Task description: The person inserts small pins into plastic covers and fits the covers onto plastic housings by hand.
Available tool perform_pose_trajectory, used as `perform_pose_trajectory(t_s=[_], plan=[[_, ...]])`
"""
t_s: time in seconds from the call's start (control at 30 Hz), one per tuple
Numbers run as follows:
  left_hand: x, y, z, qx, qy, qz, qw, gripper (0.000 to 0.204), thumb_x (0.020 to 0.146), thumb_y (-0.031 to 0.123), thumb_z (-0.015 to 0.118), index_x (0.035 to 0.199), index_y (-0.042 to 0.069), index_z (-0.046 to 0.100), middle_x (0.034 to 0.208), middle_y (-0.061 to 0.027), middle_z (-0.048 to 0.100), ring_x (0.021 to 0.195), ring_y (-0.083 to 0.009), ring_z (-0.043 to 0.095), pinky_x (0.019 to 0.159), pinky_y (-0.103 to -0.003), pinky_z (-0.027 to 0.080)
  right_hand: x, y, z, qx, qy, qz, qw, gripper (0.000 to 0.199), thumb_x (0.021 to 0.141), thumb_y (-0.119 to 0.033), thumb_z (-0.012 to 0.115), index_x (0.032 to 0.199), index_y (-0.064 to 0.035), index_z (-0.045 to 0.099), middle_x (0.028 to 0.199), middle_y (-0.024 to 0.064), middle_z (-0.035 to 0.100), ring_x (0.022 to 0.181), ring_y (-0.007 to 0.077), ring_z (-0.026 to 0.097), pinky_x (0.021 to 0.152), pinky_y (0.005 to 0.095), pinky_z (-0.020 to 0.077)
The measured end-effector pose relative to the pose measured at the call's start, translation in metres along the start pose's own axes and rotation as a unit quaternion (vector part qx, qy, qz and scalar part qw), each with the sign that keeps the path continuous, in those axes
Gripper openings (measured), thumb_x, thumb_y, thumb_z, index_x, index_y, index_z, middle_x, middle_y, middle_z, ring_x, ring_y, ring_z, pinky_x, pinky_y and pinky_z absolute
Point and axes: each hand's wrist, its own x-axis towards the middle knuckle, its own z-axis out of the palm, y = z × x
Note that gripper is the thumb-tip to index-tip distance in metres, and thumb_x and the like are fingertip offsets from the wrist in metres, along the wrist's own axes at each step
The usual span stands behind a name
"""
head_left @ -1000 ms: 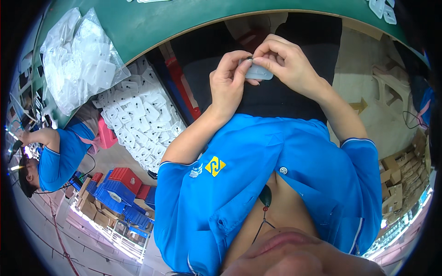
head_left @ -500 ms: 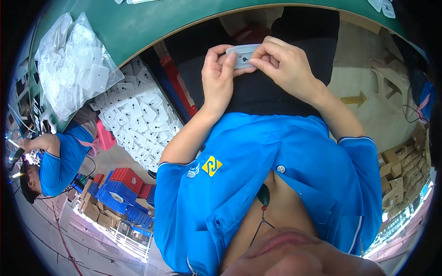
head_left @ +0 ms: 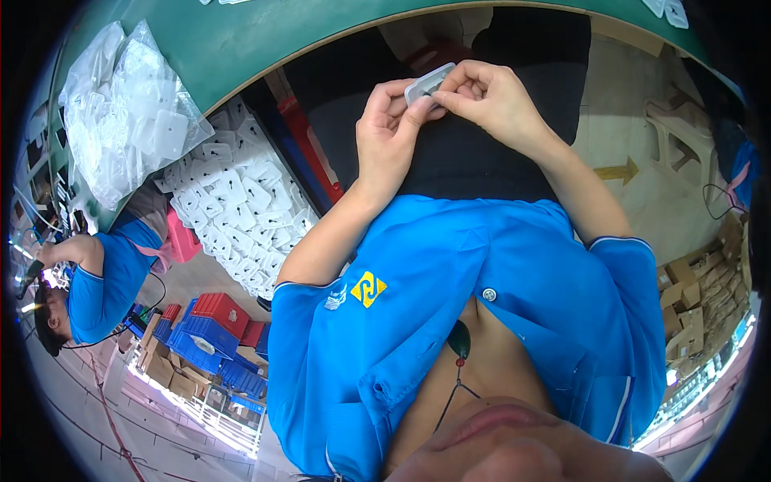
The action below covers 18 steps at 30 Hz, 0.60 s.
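Above my lap, a small white translucent plastic case is held tilted, its right end raised. My left hand grips its left end, with the thumb on the near side and the fingers curled behind. My right hand is closed at the case's right side, thumb and forefinger pinched over a small dark part inside. The fingers partly hide that part, so I cannot tell its kind. Many similar white cases with small black parts lie spread in a large bin to my left.
A green table curves along the far side. On its left lies a clear plastic bag of white pieces. A co-worker in a blue shirt works at the far left. Blue and red crates stand behind, and cardboard boxes at right.
The white case has turned from nearly level to a steeper tilt, its right end rising. My left hand has shifted slightly right with it, and my right fingers stay at the case.
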Motion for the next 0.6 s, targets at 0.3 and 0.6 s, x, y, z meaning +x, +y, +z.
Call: perform_pose_trajectory(t_s=[0.3,0.6], plan=[[0.003,0.001,-0.004,-0.019,0.015,-0.027,0.999,0.018,0.089,0.004,0.053,0.104,-0.004,0.045,0.100,-0.0193,0.061,0.090,-0.0228,0.063,0.081,-0.032,0.053,-0.002,0.005,0.010,-0.081,0.060,-0.065,0.993,0.022,0.077,-0.023,0.069,0.074,-0.0042,0.058,0.056,-0.0010,0.048,0.055,0.0071,0.047,0.050,0.0253,0.0377],[0.001,0.002,-0.005,-0.096,0.020,-0.049,0.994,0.020,0.089,0.003,0.053,0.106,-0.004,0.044,0.100,-0.0191,0.061,0.088,-0.0246,0.064,0.079,-0.032,0.055,-0.001,0.007,0.007,-0.047,0.094,-0.166,0.981,0.029,0.076,-0.021,0.071,0.096,-0.0047,0.057,0.070,0.0028,0.050,0.059,0.0085,0.043,0.055,0.0229,0.0388]])
